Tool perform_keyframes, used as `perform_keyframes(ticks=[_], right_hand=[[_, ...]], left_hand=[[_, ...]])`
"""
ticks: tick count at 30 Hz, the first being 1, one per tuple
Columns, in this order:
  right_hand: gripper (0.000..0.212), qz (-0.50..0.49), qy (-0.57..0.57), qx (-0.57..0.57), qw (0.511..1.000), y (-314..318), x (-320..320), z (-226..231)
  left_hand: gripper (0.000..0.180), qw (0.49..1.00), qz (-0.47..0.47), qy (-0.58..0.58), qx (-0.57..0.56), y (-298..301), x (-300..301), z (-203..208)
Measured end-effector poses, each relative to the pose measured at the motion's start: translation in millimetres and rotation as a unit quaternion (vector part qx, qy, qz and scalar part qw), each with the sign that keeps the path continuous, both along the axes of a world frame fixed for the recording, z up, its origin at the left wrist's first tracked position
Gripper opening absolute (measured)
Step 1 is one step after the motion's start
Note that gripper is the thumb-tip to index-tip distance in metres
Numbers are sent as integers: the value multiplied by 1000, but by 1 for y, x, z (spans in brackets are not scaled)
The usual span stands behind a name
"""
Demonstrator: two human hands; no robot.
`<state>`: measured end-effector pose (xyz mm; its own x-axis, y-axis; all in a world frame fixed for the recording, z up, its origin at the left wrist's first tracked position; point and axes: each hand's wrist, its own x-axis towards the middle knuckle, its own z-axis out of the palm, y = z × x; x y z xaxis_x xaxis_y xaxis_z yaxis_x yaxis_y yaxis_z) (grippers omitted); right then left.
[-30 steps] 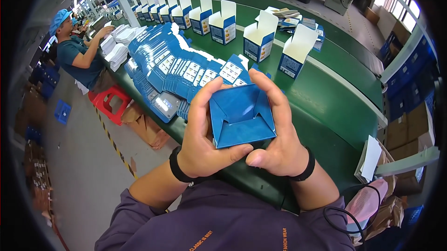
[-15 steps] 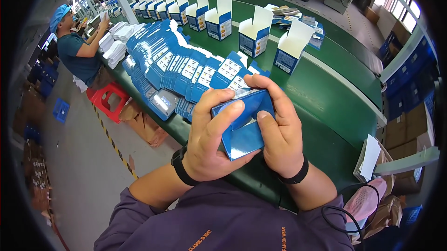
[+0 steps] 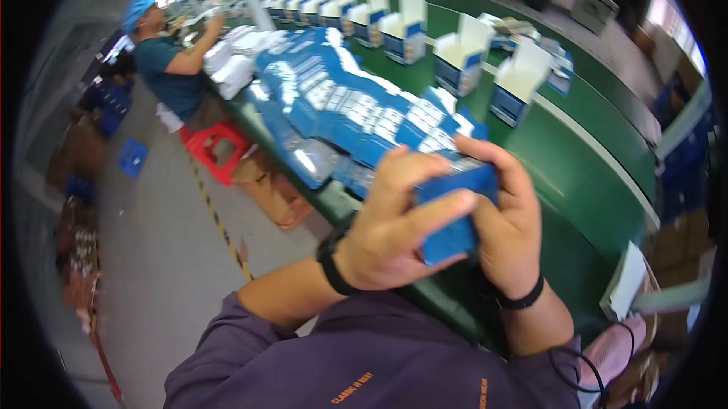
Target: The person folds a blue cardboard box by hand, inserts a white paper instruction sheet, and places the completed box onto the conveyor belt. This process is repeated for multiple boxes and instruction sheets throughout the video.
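Note:
Both hands clasp one small blue carton (image 3: 455, 216) close to my chest, above the near edge of the green conveyor table (image 3: 584, 181). My left hand (image 3: 390, 231) wraps its left side, fingers laid across the front. My right hand (image 3: 512, 219) covers the right side and top. Much of the carton is hidden by the fingers. Just beyond my hands lies a long heap of flat blue-and-white carton blanks (image 3: 341, 106).
Several upright open blue-and-white boxes (image 3: 459, 56) stand in a row along the belt. Another person in a blue cap (image 3: 171, 60) works at the far left end. A red stool (image 3: 216, 147) and cardboard boxes (image 3: 273, 193) sit on the floor beside the table.
The carton was held open, its flaps showing; my hands have since closed over it and turned it, and the view has tilted slightly.

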<state>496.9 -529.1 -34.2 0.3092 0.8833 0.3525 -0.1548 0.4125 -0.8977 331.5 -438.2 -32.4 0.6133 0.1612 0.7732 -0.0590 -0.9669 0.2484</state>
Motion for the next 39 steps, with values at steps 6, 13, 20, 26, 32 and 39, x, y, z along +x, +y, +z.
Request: perform_keyframes(ticks=[6,13,20,26,32,39], right_hand=[[57,22,-28,63,997,-7,-5,20],[83,83,-131,99,983,-5,7,29],[67,59,-401,-12,914,-4,51,22],[34,-308,-278,-143,898,8,122,-26],[39,-442,-274,-358,775,21,275,-96],[47,-540,-374,-286,698,44,216,-74]], left_hand=[[94,996,-25,-40,-78,-4,4,5],[102,986,-49,-13,-160,13,3,13],[66,575,-236,-67,-781,37,9,-4],[63,589,-138,-105,-789,23,12,-44],[75,959,128,186,-172,23,13,-66],[81,942,174,262,-116,29,27,-84]])
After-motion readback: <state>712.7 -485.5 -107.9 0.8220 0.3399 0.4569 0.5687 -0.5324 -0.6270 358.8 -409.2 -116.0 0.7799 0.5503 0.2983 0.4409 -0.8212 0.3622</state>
